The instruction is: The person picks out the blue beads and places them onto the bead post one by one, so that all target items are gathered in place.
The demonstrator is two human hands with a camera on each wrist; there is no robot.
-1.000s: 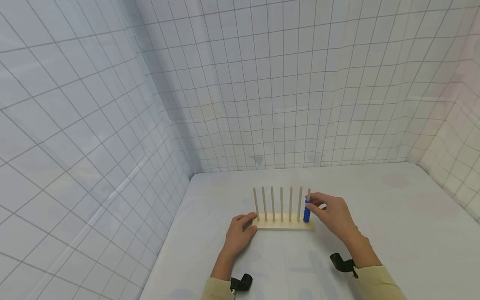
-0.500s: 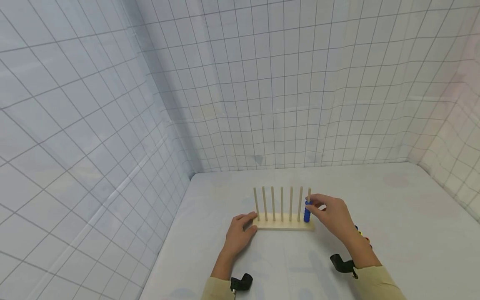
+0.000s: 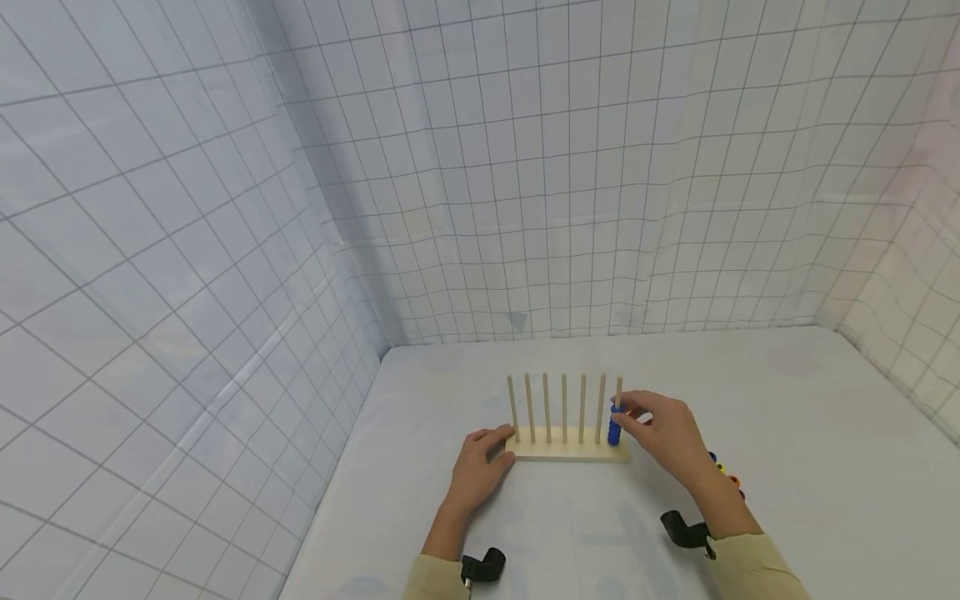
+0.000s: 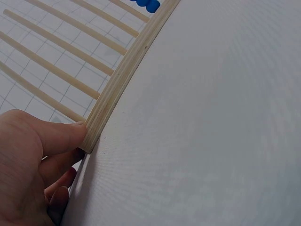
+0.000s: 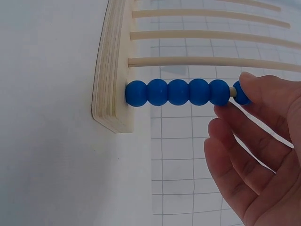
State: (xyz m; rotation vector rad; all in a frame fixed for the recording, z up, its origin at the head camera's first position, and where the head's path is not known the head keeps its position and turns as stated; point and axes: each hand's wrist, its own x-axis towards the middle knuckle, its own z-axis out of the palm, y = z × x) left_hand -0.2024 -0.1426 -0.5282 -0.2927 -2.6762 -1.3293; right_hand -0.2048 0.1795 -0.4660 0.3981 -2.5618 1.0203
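A pale wooden peg stand (image 3: 567, 455) has a flat base and a row of several upright pegs. My left hand (image 3: 477, 471) grips the left end of its base, with the thumb (image 4: 66, 136) on the edge. Several blue beads (image 5: 178, 92) are stacked on the rightmost peg, the lowest against the base. My right hand (image 3: 667, 429) pinches one more blue bead (image 5: 240, 92), threaded on that same peg. A short bit of bare peg shows between this bead and the stack. The other pegs carry no beads.
Several small coloured beads (image 3: 721, 469), blue, yellow, orange and dark, lie partly hidden behind my right forearm. The table (image 3: 555, 517) has a white covering. White grid-patterned sheets (image 3: 525, 208) hang at the back and sides.
My right hand has sunk slightly along the rightmost peg with the blue bead. More of the loose coloured beads shows beside my right forearm. My left hand has stayed in place.
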